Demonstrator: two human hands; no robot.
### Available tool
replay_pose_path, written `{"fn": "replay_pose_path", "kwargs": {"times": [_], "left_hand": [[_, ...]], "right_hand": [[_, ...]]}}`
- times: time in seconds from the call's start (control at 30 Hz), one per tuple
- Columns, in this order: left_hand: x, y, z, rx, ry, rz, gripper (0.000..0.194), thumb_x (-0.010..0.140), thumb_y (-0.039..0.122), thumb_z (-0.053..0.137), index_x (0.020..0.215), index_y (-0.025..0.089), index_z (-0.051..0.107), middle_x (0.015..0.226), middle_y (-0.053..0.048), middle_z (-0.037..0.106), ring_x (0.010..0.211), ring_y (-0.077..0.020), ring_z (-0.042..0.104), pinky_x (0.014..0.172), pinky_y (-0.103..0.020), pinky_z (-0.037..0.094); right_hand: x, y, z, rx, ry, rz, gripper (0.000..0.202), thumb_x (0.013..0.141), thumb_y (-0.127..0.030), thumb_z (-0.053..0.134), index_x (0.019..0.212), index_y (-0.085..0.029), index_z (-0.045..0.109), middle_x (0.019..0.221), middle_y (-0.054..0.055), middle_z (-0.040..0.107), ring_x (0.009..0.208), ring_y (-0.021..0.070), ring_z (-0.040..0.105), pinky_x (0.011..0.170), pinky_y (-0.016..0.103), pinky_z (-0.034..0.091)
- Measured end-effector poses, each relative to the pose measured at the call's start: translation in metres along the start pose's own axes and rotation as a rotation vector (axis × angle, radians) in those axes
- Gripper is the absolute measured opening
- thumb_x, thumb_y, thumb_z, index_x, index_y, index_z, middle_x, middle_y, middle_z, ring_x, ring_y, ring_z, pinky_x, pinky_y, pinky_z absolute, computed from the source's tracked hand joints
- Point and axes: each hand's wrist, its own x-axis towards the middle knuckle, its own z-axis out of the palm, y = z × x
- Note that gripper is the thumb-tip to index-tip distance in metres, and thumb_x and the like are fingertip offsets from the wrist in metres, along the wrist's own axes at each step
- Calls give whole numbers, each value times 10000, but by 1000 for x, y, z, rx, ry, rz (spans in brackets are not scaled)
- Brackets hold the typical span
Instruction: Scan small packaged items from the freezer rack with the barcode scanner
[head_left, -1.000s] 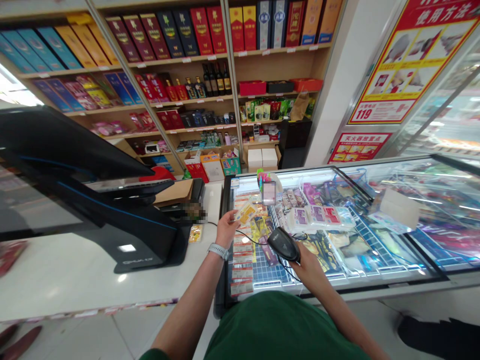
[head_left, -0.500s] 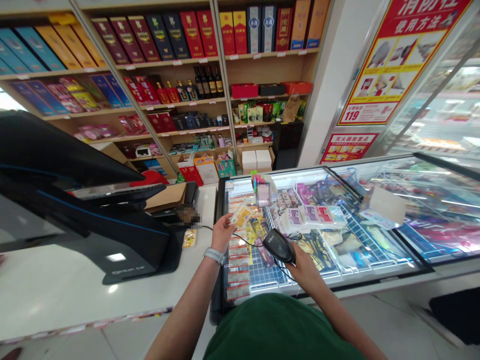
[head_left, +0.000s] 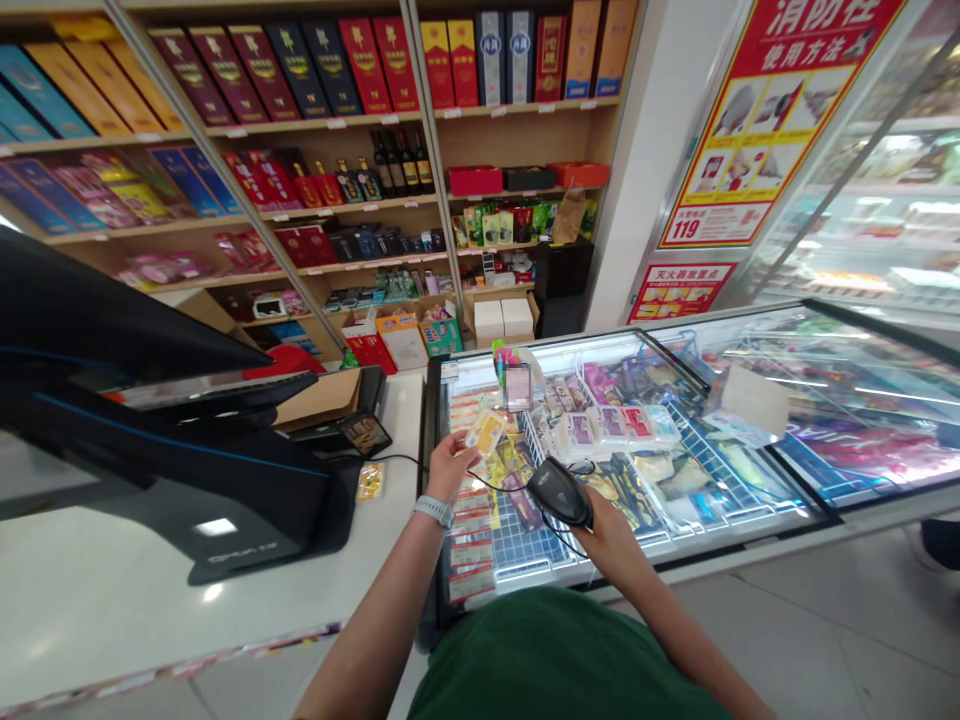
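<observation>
My left hand [head_left: 450, 466] pinches a small clear pack with yellow contents [head_left: 486, 432] above the glass top of a freezer [head_left: 525, 575]. In my right hand [head_left: 604, 530] is a black handheld scanner [head_left: 559, 491], its head tilted up and left toward the pack. A thin black cable runs from the scanner past my left hand. Several white packs with purple and red labels [head_left: 615, 427] lie on the glass beyond the scanner. Another yellow pack [head_left: 370, 481] rests on the white counter [head_left: 397, 540] to the left.
A black monitor on a stand [head_left: 247, 490] fills the left side. An open carton [head_left: 319, 398] sits behind the counter. On the freezer's right part stands a white box [head_left: 746, 403]. Shelves [head_left: 330, 124] of boxes and bottles line the back.
The camera view has shifted slightly to the right. Both hands keep nearly the same pose, still holding the yellow pack and the scanner.
</observation>
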Motion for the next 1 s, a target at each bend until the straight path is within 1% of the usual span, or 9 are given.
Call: {"fn": "replay_pose_path", "kwargs": {"times": [0.13,0.27,0.37,0.5,0.63,0.7,0.83,1.0], "left_hand": [[1,-4,14,-30,-18,-60,377,660,116,727,1004,127,574,807,-13,632,713,-111,655,732,-302,570],[2,-9,33,-41,-51,-113,403,676,84,728,1033,145,554,738,15,612,659,-101,652,709,-306,580],[3,-13,51,-43,-99,-145,434,690,74,722,1077,158,546,715,21,616,645,-103,653,704,-312,587],[3,-19,78,-45,-172,-179,426,713,52,692,1096,162,541,707,20,621,672,-115,665,724,-321,586],[4,-27,105,-35,-215,-206,453,711,43,694,1117,161,533,696,24,615,639,-102,652,718,-314,582],[4,-32,117,-22,-226,-213,482,699,53,715,1132,166,536,693,26,611,626,-98,644,708,-307,580],[7,-41,140,14,-228,-220,504,693,63,731,1150,160,541,687,30,586,603,-89,627,695,-308,581],[11,-51,162,82,-211,-190,487,719,62,706,1163,162,533,690,44,544,615,-77,620,702,-288,579]], "right_hand": [[-5,2,-3,-7,16,24,372,753,-153,527,1123,-183,501,1054,98,648,992,251,620,852,366,475],[-11,6,-5,-14,29,58,376,748,-154,529,1121,-175,500,1055,104,648,993,253,623,864,373,473],[-16,9,-7,-12,45,80,387,737,-146,532,1122,-174,507,1066,105,650,1008,255,621,872,376,471],[-22,11,-12,28,70,113,361,740,-153,523,1101,-173,529,1045,97,661,992,251,626,852,368,481],[-29,12,-17,55,102,138,369,732,-153,518,1099,-186,543,1043,80,668,981,236,633,852,352,484],[-32,12,-19,59,124,155,384,722,-149,522,1104,-185,546,1046,83,670,982,236,634,849,348,485],[-37,10,-22,78,130,184,380,707,-133,524,1082,-186,558,1016,82,676,969,241,636,835,347,488],[-39,6,-25,125,159,200,356,693,-102,510,1031,-186,583,995,78,686,946,230,642,829,332,489]]}}
